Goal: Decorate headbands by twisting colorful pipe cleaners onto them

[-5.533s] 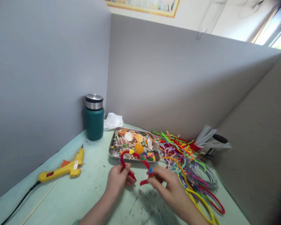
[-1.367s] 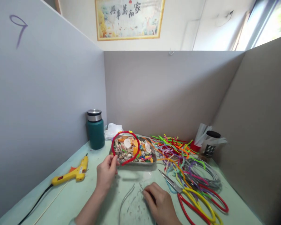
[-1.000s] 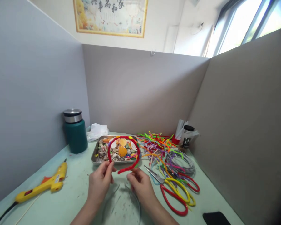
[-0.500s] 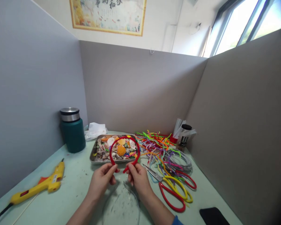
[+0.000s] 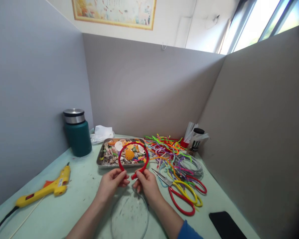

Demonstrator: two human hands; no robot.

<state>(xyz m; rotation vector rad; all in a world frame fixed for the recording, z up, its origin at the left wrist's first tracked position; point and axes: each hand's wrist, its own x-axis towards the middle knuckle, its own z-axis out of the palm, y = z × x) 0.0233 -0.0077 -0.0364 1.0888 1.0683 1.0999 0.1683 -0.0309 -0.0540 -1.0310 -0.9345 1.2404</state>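
Observation:
A red fuzzy pipe-cleaner loop (image 5: 148,155), bent into an almost full circle, stands up between my hands. Its two ends point down towards me with a small gap between them. My left hand (image 5: 112,184) pinches the left end between thumb and fingers. The right end is pinched by my right hand (image 5: 149,186), and a short red tip sticks out past the thumb. Beneath my hands, a loop of thin grey wire (image 5: 148,215) lies on the table; its upper end passes close to my right fingers, and I cannot tell whether they touch it.
A metal tray (image 5: 99,162) of shells is behind the loop. To the right lie colourful pipe cleaners (image 5: 161,147), coiled grey wire (image 5: 198,169), red-and-yellow-handled scissors (image 5: 181,202) and a black flat object (image 5: 225,225). A yellow glue gun (image 5: 46,189) and teal bottle (image 5: 78,137) are left.
The camera has tilted slightly, so the table sits higher in view. Both hands keep their pinch on the red loop, which has shifted only a little.

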